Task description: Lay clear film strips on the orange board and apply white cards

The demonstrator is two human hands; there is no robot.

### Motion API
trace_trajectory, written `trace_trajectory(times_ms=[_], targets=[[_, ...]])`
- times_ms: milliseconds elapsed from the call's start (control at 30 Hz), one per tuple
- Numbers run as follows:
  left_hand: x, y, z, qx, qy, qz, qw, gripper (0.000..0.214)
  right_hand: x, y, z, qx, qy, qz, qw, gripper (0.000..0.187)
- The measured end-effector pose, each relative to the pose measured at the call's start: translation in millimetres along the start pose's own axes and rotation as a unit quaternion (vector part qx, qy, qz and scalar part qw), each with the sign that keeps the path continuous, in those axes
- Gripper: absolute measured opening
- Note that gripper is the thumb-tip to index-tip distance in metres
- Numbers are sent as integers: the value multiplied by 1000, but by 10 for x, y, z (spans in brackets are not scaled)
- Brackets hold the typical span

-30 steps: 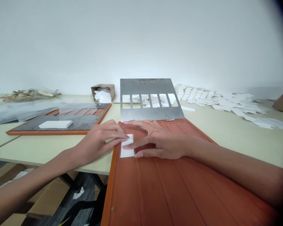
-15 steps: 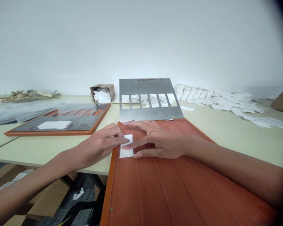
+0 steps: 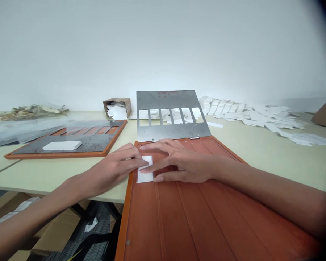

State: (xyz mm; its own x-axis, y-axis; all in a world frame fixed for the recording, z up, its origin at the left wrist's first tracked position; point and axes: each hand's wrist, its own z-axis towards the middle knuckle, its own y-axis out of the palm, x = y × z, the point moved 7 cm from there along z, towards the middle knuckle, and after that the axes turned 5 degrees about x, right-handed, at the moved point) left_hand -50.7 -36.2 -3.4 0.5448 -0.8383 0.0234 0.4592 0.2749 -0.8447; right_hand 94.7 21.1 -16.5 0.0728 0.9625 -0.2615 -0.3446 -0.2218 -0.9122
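Observation:
A small white paper card (image 3: 145,176) lies flat at the upper left corner of the reddish-brown grooved board (image 3: 174,214), lined up along its left rim. My left hand (image 3: 122,163) is bent over the card's left edge, its fingers curled together and the tips pressing on the card. Coming from the right, my right hand (image 3: 179,161) rests with fingers spread. One fingertip touches the card's middle, the thumb lies by its lower right corner, and other fingers reach above it. A hinged metal plate (image 3: 165,133) with several rectangular slots stands raised at the board's far end.
Left on the table (image 3: 263,156) lies a second board with a slotted plate (image 3: 89,145), bearing a white card stack (image 3: 62,145). A small carton (image 3: 126,105) of paper stands behind. Loose white cards (image 3: 260,117) spread at right. An open cardboard box (image 3: 54,232) sits below the table.
The view has shifted very slightly. Both hands keep the same place on the white card.

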Motion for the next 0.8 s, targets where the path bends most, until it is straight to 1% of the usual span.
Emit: trace_trajectory(times_ms=[200,400,500,567,633,700,800], targets=[[0,-4,21,5,-3,13,1000,36,-42,-15,16,-3,-14,13,1000,36],[7,-21,36,4,15,26,1000,37,-79,-33,23,3,-28,31,999,38],[7,-41,45,-8,16,33,999,35,-76,-34,21,5,-28,25,999,38],[7,-62,59,-21,5,34,999,30,-73,-33,20,4,-29,23,999,38],[21,-111,80,-21,-6,29,999,27,-67,-31,19,2,-28,23,999,38],[37,-182,104,-8,-23,15,1000,27,-54,-24,16,-2,-21,24,999,39],[11,-290,121,20,-80,-2,997,27,-32,-9,10,-9,-9,23,1000,39]])
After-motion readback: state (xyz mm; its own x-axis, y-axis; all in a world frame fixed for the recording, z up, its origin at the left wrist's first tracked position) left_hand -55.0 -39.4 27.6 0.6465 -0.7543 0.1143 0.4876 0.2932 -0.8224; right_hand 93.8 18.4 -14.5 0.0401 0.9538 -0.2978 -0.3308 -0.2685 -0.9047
